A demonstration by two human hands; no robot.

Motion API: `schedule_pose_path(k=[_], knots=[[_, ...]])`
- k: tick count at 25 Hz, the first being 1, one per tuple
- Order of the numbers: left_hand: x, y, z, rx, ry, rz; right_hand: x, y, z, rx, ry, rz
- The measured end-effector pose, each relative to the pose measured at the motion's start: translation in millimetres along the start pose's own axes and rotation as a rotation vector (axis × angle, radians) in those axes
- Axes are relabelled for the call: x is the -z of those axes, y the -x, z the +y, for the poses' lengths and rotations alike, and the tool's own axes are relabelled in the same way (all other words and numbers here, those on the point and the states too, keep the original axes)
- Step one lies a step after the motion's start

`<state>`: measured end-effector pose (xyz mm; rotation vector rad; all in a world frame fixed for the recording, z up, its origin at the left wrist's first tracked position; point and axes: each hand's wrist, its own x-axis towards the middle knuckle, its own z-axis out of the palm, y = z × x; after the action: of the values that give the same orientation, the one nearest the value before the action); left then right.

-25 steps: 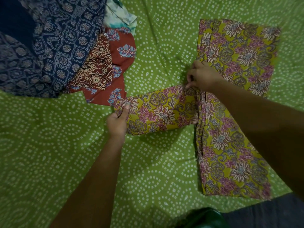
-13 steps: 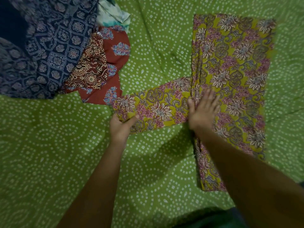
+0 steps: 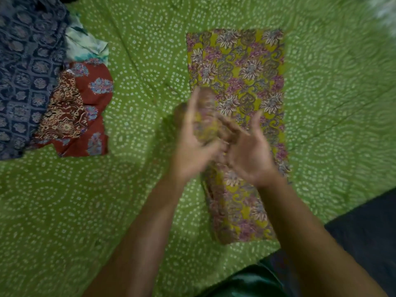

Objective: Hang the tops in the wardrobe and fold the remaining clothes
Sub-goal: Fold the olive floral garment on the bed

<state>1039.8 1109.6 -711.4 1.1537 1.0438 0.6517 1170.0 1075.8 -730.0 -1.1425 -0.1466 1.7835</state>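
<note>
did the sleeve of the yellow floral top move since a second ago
Yes. The sleeve no longer stretches out toward the red printed cloth; the left hand has swung it rightward onto the yellow floral top.

Dim, flat indoor light; both hands (the left hand [image 3: 192, 146] especially) smear with motion blur, and corners soften.

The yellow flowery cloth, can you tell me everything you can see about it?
The yellow flowery cloth is a thin printed fabric, mustard yellow with pink, purple and white flowers. It lies flat on the green dotted bedsheet, folded into a long upright strip. Its side piece is lifted over the middle, blurred with motion, in the left hand. The right hand is right beside it, fingers straight; whether it touches the cloth is too blurred to tell.
</note>
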Motion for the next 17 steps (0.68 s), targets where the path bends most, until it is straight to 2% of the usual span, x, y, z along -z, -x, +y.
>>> schedule_pose_path(k=[1, 2, 3, 4, 5, 6, 8, 10, 12, 14, 17], knots=[[-30, -6, 1, 0.006, -0.046, -0.162, 25, 18, -19, 0.028, -0.08, 0.024], [-52, -13, -6, -0.007, -0.171, -0.209, 48, 30, -28, 0.025, -0.09, 0.071], [-65, -23, -18, -0.04, -0.376, -0.155, 71, 37, -32, 0.005, -0.033, 0.131], [-71, -32, -37, -0.063, -0.652, -0.029, 92, 41, -29, -0.016, 0.041, 0.203], [-72, -38, -58, -0.026, -0.944, 0.058, 111, 40, -21, -0.016, 0.082, 0.308], [-72, -42, -79, 0.052, -1.168, 0.071, 124, 40, -14, -0.018, 0.08, 0.408], [-70, -47, -112, 0.158, -1.428, -0.043, 151, 33, 7, -0.061, 0.074, 0.577], [-61, -52, -137, 0.16, -1.573, -0.106, 171, 22, 27, -0.114, 0.119, 0.728], [-50, -55, -147, 0.121, -1.649, -0.007, 185, 11, 37, -0.147, 0.287, 0.809], [-46, -54, -152, 0.125, -1.614, 0.113, 194, 6, 33, -0.144, 0.468, 0.815], [-48, -51, -158, 0.078, -1.574, 0.206, 205, 9, 23, -0.122, 0.832, 0.807]])
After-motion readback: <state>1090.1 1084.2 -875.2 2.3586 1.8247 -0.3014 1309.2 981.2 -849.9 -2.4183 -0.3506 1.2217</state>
